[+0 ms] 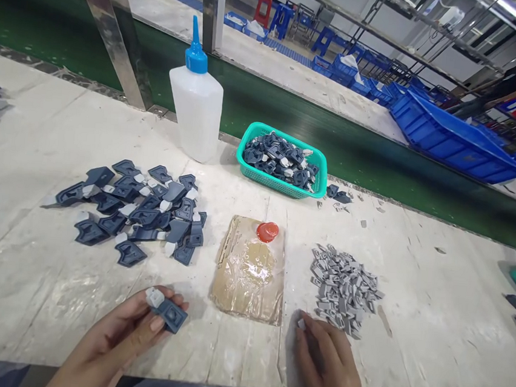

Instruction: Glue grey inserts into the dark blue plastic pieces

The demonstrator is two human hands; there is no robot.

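1. Left hand (128,330): the grip is closed, thumb and fingers pinching a dark part (174,315) over the near side of the bench (232,361). The recessed face is turned upward, presumably to keep it accessible.
2. Right hand (330,365): fingers curled, just beside a heap of grey pieces (344,287). Whether this grip pinches a piece cannot be told.
3. Cardboard pad (249,284): glossy on top and bearing a red cap-like object (267,231). It lies between the two heaps, probably for reach from either side.
4. Heap of dark parts (141,216): beyond the left hand, seemingly sorted for that side.
5. Green basket (272,181), filled with similar dark parts, and upright white bottle (197,111): both near the far edge, where they would obstruct a straight reach to the green belt (366,161). A metal post (113,33) stands left of the bottle.
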